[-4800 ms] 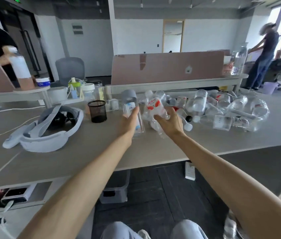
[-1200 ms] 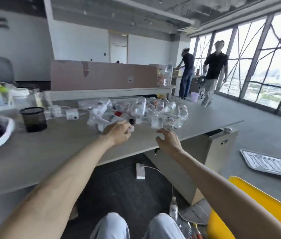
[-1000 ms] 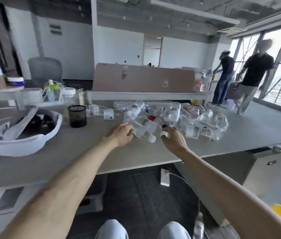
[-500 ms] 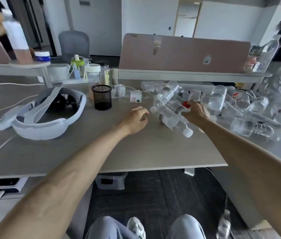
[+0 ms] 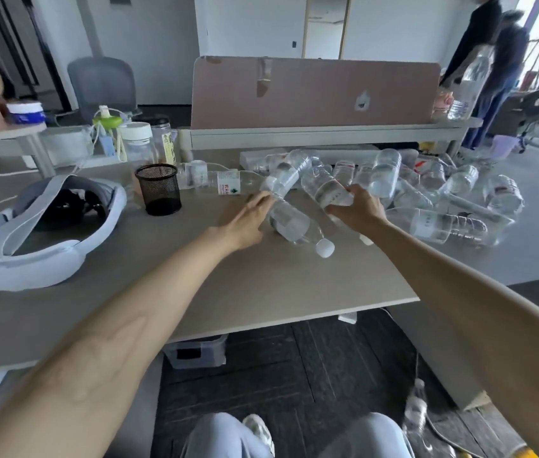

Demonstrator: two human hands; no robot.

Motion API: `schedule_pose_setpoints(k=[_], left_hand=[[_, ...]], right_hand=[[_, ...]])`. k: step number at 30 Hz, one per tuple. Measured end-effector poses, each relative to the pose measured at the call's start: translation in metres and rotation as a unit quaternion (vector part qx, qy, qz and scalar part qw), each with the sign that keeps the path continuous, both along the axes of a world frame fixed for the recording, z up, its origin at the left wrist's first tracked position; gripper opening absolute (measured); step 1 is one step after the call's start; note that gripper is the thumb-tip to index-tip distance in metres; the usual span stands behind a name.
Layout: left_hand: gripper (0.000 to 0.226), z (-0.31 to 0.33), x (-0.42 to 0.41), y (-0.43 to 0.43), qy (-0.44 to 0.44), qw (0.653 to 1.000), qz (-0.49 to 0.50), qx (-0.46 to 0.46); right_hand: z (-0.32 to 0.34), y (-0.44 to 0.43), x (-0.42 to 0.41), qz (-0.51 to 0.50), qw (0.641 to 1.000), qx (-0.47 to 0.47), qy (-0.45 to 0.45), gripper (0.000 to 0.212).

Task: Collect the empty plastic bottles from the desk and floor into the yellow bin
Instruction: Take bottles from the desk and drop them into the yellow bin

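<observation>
Gripping a clear bottle [image 5: 324, 188] at the near edge of the bottle pile [image 5: 443, 196], the right hand [image 5: 359, 211] has its fingers curled round it. Beside it the left hand [image 5: 248, 216], fingers straight, touches a white-capped bottle [image 5: 289, 221] lying on the surface [image 5: 261, 292]. To the left are a mesh cup [image 5: 159, 190] and a headset [image 5: 40, 226]. A stray bottle [image 5: 417, 408] lies on the floor below.

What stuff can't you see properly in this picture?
All in the head view:
Yellow bin: only a yellow scrap at the bottom edge; the frame cuts off the rest.
Floor bottle: blurred, so empty or not is unclear.
Right hand: its grip on the held bottle hides the fingertips behind it.
Bottle pile labels: too blurred to read.
People at the back: blurred, one cut off by the top edge.
</observation>
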State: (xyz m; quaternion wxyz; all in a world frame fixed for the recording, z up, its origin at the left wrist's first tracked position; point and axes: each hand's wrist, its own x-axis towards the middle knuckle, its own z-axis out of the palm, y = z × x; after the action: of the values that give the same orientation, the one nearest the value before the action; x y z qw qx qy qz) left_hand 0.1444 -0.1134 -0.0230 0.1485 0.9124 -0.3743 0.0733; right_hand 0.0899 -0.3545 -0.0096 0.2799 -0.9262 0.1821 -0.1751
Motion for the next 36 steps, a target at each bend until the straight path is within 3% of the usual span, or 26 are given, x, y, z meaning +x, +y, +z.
schedule_pose_setpoints(k=[6, 9, 11, 17, 22, 28, 32, 36], left_hand=[[0.087, 0.008, 0.006, -0.039, -0.037, 0.992, 0.012, 0.117], [0.081, 0.009, 0.002, -0.052, -0.087, 0.974, -0.016, 0.208], [0.075, 0.009, -0.001, -0.06, -0.1, 0.972, -0.012, 0.213], [0.046, 0.015, -0.019, -0.07, -0.083, 0.981, 0.02, 0.175], [0.046, 0.03, -0.042, -0.087, -0.022, 0.997, 0.043, 0.068], [0.073, 0.047, -0.073, -0.124, 0.025, 0.997, 0.068, -0.013], [0.115, 0.047, -0.104, -0.162, 0.167, 0.978, 0.029, -0.119], [0.097, 0.048, -0.139, -0.201, 0.207, 0.97, 0.024, -0.124]], right_hand=[[0.007, -0.017, -0.04, -0.01, 0.999, 0.029, -0.031, 0.071], [0.006, -0.028, -0.06, -0.007, 0.999, 0.031, -0.037, 0.072], [0.006, -0.037, -0.074, -0.006, 0.999, 0.034, -0.033, 0.072], [0.013, -0.059, -0.114, -0.034, 0.999, 0.021, -0.029, 0.071], [0.015, -0.067, -0.138, -0.056, 0.997, 0.03, -0.036, 0.069], [0.016, -0.079, -0.158, -0.103, 0.991, 0.075, -0.047, 0.073], [0.016, -0.093, -0.181, -0.137, 0.98, 0.119, -0.079, 0.067], [0.018, -0.113, -0.214, -0.176, 0.973, 0.118, -0.095, 0.066]])
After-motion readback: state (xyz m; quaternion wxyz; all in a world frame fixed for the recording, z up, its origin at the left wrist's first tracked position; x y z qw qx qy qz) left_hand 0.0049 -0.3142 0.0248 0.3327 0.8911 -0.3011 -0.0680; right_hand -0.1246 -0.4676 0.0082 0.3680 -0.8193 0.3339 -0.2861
